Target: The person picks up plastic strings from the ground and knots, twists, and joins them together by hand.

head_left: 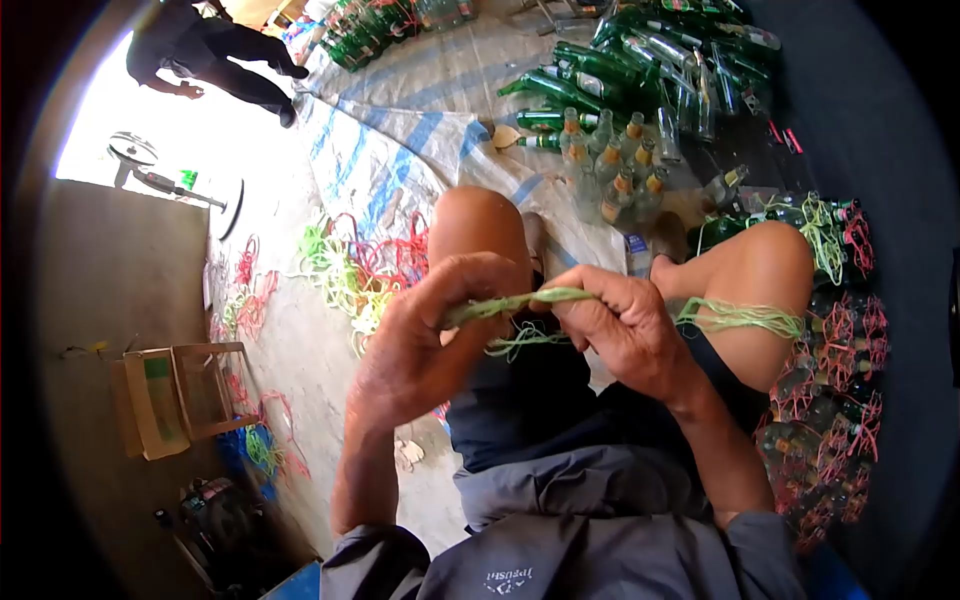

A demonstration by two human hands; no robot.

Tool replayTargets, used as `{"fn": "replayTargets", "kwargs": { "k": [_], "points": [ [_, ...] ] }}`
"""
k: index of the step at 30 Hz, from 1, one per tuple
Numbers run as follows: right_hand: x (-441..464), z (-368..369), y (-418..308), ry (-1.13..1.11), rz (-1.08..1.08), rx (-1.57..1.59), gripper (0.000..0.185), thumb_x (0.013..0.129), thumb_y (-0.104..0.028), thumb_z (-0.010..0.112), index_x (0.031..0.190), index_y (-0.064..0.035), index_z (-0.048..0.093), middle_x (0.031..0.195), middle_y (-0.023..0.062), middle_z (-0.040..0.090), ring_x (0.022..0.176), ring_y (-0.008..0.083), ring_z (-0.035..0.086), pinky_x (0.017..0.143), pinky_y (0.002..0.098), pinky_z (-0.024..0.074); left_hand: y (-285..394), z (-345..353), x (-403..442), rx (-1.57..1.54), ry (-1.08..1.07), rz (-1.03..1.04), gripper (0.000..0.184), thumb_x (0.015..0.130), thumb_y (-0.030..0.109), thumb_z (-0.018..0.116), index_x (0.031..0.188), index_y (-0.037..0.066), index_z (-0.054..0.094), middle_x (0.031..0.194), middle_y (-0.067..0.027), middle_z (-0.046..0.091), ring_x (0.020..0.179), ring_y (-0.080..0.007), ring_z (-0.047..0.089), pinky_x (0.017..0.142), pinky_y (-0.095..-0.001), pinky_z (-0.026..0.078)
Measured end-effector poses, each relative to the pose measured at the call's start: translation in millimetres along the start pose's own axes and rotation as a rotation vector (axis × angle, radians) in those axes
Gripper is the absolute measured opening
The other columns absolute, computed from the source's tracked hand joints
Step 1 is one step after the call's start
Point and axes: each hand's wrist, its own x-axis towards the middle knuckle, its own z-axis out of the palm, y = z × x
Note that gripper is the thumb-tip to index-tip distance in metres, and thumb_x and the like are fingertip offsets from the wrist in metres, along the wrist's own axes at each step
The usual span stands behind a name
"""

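A twisted length of light green plastic twine (536, 298) is stretched between my two hands above my lap. My left hand (425, 335) is closed with thumb and fingers around one end. The other end is pinched by my right hand (630, 330), its fingers curled. Loose strands hang below the twine between the hands. More green strands (748, 317) trail from my right hand across my right knee. Beyond my left knee, a tangle of green twine (345, 275) and red twine (400, 255) lies on the floor.
Ahead are upright clear bottles (612, 175) and a pile of green bottles (640, 65). Bottles bundled in pink twine (825, 390) line my right side. A striped tarp (400, 145) covers the floor. A person (215, 55) stands far left, near a fan (230, 205).
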Motion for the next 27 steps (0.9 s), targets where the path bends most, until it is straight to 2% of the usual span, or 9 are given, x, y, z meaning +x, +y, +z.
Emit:
{"fn": "replayTargets", "kwargs": {
  "k": [5,6,10,12,13,15,21,26,27],
  "points": [
    [1,4,11,0.023,0.005,0.093,0.027,0.107,-0.02,0.052,0.108,-0.0001,0.07,0.07,-0.0042,0.051,0.063,0.0033,0.044,0.058,0.0205,0.0359,-7,-6,-9,0.075,0.098,-0.009,0.027,0.094,-0.005,0.058,0.12,-0.001,0.063,0.102,-0.0111,0.075,0.095,-0.015,0.071,0.084,-0.0299,0.056],
    [1,6,15,0.03,-0.004,0.099,0.027,0.107,-0.02,0.052,0.108,-0.0001,0.07,0.07,-0.0041,0.05,0.063,0.0033,0.043,0.057,0.0204,0.0354,-6,-11,-11,0.132,0.036,-0.037,0.03,0.096,-0.012,0.055,0.125,-0.006,0.062,0.113,-0.0128,0.071,0.1,-0.016,0.07,0.088,-0.0301,0.056],
    [4,8,18,0.035,0.022,0.07,0.028,0.107,-0.022,0.052,0.108,-0.0006,0.071,0.071,-0.0042,0.051,0.062,0.0029,0.042,0.057,0.0203,0.0346,-7,-10,-13,0.109,0.028,-0.061,0.027,0.098,-0.007,0.059,0.124,-0.005,0.063,0.11,-0.0112,0.072,0.097,-0.0154,0.071,0.085,-0.0299,0.057],
    [5,7,15,0.022,0.061,0.091,0.027,0.107,-0.022,0.055,0.109,0.0,0.07,0.075,-0.0022,0.056,0.069,0.0047,0.049,0.063,0.0222,0.0415,-8,-4,-13,0.069,0.069,-0.053,0.026,0.098,-0.004,0.061,0.124,-0.004,0.064,0.109,-0.0105,0.073,0.096,-0.0149,0.071,0.084,-0.0297,0.058],
    [5,6,15,0.015,0.079,0.103,0.026,0.106,-0.022,0.057,0.109,0.0003,0.069,0.077,-0.0012,0.059,0.072,0.0056,0.053,0.067,0.0231,0.045,-9,-2,-13,0.069,0.085,-0.041,0.025,0.098,-0.003,0.06,0.122,-0.004,0.065,0.105,-0.0107,0.074,0.094,-0.0152,0.072,0.083,-0.0302,0.058],
    [6,6,18,0.013,0.1,0.072,0.028,0.106,-0.024,0.056,0.108,0.0006,0.07,0.076,-0.0008,0.059,0.072,0.0064,0.053,0.067,0.0239,0.0457,-11,0,-12,0.069,0.117,-0.016,0.023,0.096,-0.001,0.059,0.118,-0.003,0.066,0.096,-0.011,0.076,0.09,-0.0158,0.073,0.08,-0.0312,0.058],
    [8,8,20,0.016,0.12,0.05,0.028,0.106,-0.025,0.057,0.105,0.0,0.07,0.073,-0.0008,0.058,0.071,0.0068,0.052,0.066,0.0242,0.0453,-13,0,-12,0.183,0.145,-0.008,0.019,0.096,0.0,0.061,0.113,-0.003,0.068,0.09,-0.0104,0.075,0.084,-0.0148,0.073,0.078,-0.0295,0.057],
    [9,7,31,0.05,0.05,-0.087,0.025,0.105,-0.023,0.058,0.103,-0.001,0.07,0.07,-0.0006,0.057,0.068,0.0081,0.051,0.066,0.0261,0.0461,-13,-2,-15,0.18,0.135,-0.044,0.014,0.096,0.002,0.063,0.107,-0.004,0.068,0.081,-0.0108,0.072,0.074,-0.0128,0.069,0.069,-0.0293,0.055],
    [9,4,41,0.068,0.05,-0.088,0.019,0.099,-0.016,0.063,0.109,-0.001,0.068,0.08,0.0029,0.06,0.075,0.0115,0.055,0.07,0.0285,0.0487,-11,-2,-16,0.185,0.14,-0.044,0.013,0.096,0.002,0.063,0.106,-0.005,0.068,0.08,-0.011,0.072,0.073,-0.0124,0.068,0.068,-0.0294,0.054]
  ]
}}
